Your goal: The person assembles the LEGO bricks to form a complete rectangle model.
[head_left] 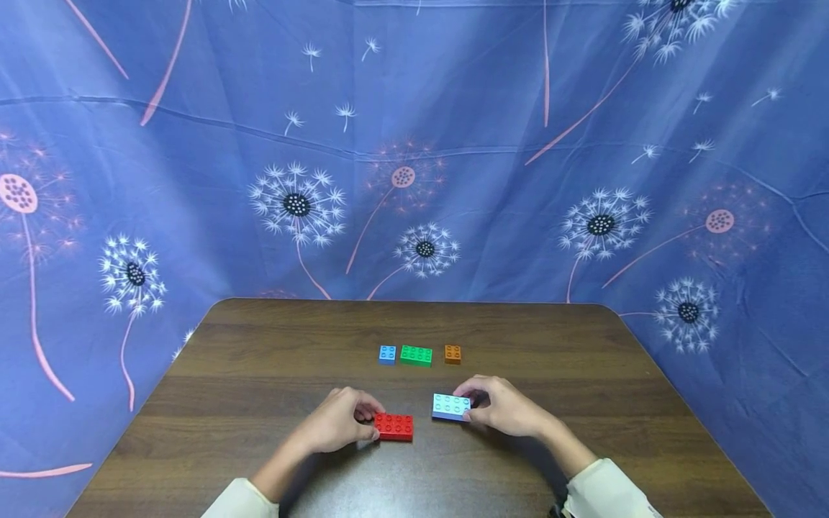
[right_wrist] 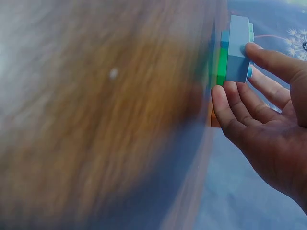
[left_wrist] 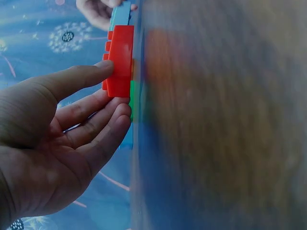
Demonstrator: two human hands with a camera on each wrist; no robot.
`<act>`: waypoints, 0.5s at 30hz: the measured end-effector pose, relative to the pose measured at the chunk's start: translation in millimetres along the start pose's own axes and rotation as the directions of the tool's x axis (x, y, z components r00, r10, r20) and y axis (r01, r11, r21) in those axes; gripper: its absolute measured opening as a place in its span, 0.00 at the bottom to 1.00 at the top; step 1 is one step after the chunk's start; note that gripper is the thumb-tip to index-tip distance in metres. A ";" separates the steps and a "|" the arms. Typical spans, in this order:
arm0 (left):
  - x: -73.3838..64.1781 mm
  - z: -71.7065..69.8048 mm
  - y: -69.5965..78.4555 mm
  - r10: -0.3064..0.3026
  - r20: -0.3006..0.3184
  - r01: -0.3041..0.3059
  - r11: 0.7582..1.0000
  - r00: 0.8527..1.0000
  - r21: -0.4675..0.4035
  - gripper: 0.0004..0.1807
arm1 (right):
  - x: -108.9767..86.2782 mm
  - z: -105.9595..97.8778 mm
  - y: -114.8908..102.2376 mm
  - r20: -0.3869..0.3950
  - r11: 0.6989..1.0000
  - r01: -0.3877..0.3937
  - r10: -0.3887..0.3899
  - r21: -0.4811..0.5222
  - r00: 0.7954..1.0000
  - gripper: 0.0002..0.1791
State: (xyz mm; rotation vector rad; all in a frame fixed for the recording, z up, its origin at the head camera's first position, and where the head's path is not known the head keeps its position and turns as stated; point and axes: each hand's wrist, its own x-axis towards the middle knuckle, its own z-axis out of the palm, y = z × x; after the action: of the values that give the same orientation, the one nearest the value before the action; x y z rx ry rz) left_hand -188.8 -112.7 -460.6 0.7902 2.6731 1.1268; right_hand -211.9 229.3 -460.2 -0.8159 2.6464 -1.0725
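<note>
My left hand (head_left: pixel 338 421) pinches a red toy building brick (head_left: pixel 394 426) by its left end, thumb on the near side. In the left wrist view the red brick (left_wrist: pixel 121 61) sits between the thumb and the fingers, studs facing away from the tabletop. To the right, my right hand (head_left: pixel 506 407) grips a light blue building brick (head_left: pixel 450 406) at its right end. The right wrist view shows the thumb on one side of this light blue brick (right_wrist: pixel 238 50) and fingertips at its lower end. A short gap separates the two held bricks in the head view.
Behind the hands, a small blue brick (head_left: pixel 387 355), a long green brick (head_left: pixel 416 355) and a small orange brick (head_left: pixel 452 354) lie in a row on the brown wooden table (head_left: pixel 272 360). A blue dandelion-print cloth (head_left: pixel 492 216) hangs beyond the table's far edge.
</note>
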 end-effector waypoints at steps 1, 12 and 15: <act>0.4 -1.1 -1.4 -0.007 -0.006 0.007 1.000 1.000 -0.001 0.14 | -1.8 -1.1 0.9 0.000 1.000 0.001 -0.001 0.001 1.000 0.15; 3.1 -6.1 -12.7 -0.042 -0.036 0.043 0.999 0.998 0.000 0.13 | -11.5 -4.3 8.9 0.018 1.000 0.016 -0.016 0.008 1.000 0.15; 3.0 -6.0 -13.9 -0.046 -0.041 0.046 0.999 0.998 -0.006 0.13 | -12.6 -4.6 9.5 0.032 1.000 0.010 -0.010 0.017 0.999 0.15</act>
State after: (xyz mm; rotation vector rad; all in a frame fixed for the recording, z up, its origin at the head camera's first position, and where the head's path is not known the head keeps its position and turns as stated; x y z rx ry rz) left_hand -199.0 -123.0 -465.8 0.7087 2.7059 1.1512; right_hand -207.0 244.5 -463.9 -0.8366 2.6063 -1.0733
